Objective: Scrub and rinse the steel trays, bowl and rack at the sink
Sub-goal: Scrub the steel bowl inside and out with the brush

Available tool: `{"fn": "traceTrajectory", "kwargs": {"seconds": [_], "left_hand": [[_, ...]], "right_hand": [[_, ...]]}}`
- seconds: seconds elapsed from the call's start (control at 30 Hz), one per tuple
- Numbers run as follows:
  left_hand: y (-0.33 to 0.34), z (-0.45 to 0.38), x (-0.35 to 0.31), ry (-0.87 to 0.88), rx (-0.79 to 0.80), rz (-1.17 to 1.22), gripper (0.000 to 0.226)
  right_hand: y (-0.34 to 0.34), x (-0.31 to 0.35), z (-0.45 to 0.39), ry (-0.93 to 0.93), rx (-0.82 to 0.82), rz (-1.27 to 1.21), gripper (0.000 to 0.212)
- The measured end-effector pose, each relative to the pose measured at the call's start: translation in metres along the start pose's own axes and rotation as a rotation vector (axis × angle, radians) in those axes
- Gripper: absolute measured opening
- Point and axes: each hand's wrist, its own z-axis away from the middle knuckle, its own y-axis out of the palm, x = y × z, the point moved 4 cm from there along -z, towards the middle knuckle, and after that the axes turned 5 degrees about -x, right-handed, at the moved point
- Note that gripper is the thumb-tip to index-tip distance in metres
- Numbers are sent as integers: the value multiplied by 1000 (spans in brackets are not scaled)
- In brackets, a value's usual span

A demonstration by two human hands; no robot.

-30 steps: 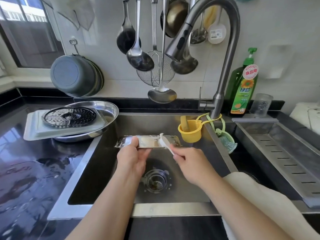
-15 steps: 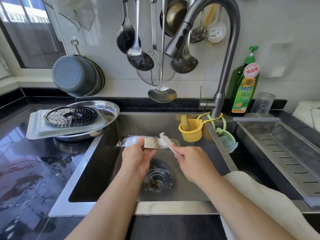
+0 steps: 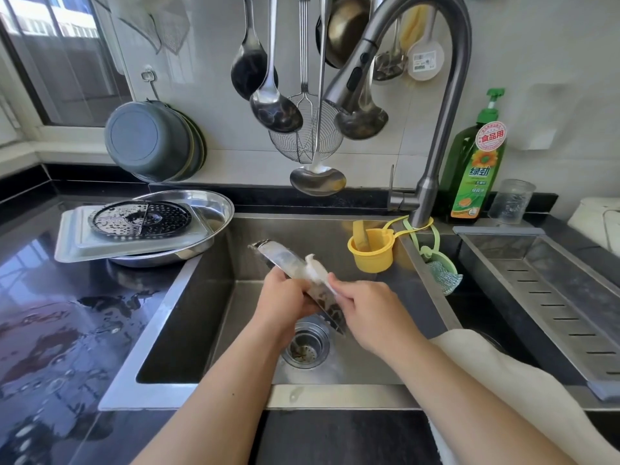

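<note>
Since the earlier frame, the narrow steel tray (image 3: 295, 280) has turned: it lay crosswise, left to right, and now its long axis runs diagonally, the far end pointing up-left toward the back of the sink (image 3: 188, 317), the near end pointing down-right over the drain (image 3: 305, 345). It is held in the air above the basin. The left hand (image 3: 285, 302) grips the tray from the left side, fingers curled round its edge. The right hand (image 3: 369, 313) pinches a white soapy cloth (image 3: 315, 268) against the tray's upper face. On the counter at left, a round perforated rack (image 3: 141, 218) lies on a rectangular tray (image 3: 72, 245), which rests on a round steel bowl (image 3: 218, 204).
</note>
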Motion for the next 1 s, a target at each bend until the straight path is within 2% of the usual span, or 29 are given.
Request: {"fn": "traceTrajectory", "kwargs": {"seconds": [0.07,0.13,0.3,0.47,0.63,0.7,0.8,0.87,1.0], "left_hand": [[-2,-1,1,55,-49,-119,26],[-5,-2,0,93,-101,-178,30],[-13,-9,2,121,-194,-170,18],[-9,-13,-1,105,-158,-108,24],[-5,-11,-3,67,-78,-103,31],[-5,-7,-5,65,-77,-117,31],[-11,-9,-3,62,-120,-103,30],[-14,-9,-2,50,-131,-92,37],[-10,-6,-5,42,-101,-102,34]], "right_hand": [[3,3,3,-26,-8,-47,41],[0,-4,-1,41,-20,20,40],[0,-3,1,-32,-8,-6,42],[-1,7,-8,-104,-52,92,43],[-14,32,-51,-91,51,259,41],[-24,38,-59,-91,37,313,44],[-22,43,-38,-129,43,378,45],[-14,46,-19,-170,78,417,44],[-24,32,-46,-87,0,399,46]]}}
